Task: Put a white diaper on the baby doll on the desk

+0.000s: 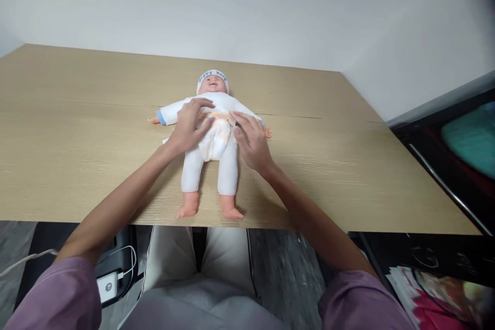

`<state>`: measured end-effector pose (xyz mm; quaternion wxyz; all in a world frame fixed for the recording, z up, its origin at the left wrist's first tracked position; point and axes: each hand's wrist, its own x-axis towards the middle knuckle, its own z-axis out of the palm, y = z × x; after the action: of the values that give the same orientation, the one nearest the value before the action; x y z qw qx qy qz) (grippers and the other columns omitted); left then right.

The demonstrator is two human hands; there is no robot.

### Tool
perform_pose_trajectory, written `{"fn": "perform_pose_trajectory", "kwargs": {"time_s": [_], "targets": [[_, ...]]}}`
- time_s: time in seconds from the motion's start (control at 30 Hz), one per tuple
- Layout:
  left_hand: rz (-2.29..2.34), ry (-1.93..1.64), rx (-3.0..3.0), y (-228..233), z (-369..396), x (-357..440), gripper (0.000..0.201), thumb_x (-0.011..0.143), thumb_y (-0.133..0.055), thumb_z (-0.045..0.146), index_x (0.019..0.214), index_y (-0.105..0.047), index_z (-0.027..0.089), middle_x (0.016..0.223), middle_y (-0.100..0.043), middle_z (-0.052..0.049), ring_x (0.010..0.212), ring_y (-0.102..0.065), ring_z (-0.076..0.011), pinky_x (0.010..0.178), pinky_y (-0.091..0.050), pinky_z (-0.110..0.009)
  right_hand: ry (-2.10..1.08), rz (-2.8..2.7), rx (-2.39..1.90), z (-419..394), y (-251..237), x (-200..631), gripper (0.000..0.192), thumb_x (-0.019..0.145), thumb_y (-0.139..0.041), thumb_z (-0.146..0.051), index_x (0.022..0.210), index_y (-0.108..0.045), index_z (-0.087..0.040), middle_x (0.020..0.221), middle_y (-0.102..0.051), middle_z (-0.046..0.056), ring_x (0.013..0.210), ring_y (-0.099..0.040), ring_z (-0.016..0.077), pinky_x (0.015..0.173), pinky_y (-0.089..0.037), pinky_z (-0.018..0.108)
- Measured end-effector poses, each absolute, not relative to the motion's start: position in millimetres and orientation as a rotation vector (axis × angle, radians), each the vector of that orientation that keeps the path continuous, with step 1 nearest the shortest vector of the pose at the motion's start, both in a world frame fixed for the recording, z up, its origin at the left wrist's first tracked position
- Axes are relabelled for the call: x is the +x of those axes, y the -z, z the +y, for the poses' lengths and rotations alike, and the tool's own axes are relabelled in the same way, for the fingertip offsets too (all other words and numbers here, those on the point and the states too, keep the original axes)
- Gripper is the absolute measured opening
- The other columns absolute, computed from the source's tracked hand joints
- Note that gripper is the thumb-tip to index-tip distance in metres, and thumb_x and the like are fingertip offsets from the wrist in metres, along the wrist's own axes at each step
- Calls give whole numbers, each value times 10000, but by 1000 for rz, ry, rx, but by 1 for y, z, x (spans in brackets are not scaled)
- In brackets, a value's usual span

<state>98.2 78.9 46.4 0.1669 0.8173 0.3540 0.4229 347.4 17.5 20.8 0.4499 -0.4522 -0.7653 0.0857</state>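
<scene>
A baby doll (pixel 229 170) in a white suit and printed cap lies on its back on the wooden table (pixel 328 165), feet toward me. Around its hips sits a white diaper (pixel 214 142) with orange marks at the waist. My left hand (pixel 191 126) is at the left side of the diaper's waist, fingers bent and apart. At the other side, my right hand (pixel 251 139) has its fingers stretched toward the waistband. Nothing shows in either hand. Whether the fingertips touch the diaper, I cannot tell.
At the right edge stands a dark-framed screen (pixel 464 144). Below the table on the left is a white device (pixel 108 287) with a cable. Colourful packaging (pixel 436 294) lies at the lower right. A pale wall (pixel 193 5) rises behind the table.
</scene>
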Motion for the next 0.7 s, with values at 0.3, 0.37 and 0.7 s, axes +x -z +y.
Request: {"fn": "perform_pose_trajectory", "kwargs": {"time_s": [0.3,0.37,0.7], "targets": [[1515,-816,2382,1,68,14,292,1080,-537,456,1198,-674,227,1261,-765,-151,1244,-653,-353,1210,-482,-548,-236,-2005,-1107,57,-64,287,248,1133,-660,-387,1332,-761,-280,1198,-689,84,1122,-677,285,1105,-574,477],[1630,-762,2379,5,66,8,281,1042,-587,464,1157,-665,220,1233,-754,-175,1277,-635,-390,1221,-474,-585,-245,-2107,-1119,66,-62,273,263,1096,-710,-363,1335,-751,-260,1197,-697,86,1138,-662,298,1102,-552,476],[1622,-589,2090,-5,78,-12,401,931,-720,551,716,-567,248,800,-683,-89,824,-627,-293,794,-506,-411,-212,-2219,-1176,82,-46,265,486,1020,-768,-358,1464,-706,-170,1216,-746,131,1164,-652,368,1097,-512,535]]}}
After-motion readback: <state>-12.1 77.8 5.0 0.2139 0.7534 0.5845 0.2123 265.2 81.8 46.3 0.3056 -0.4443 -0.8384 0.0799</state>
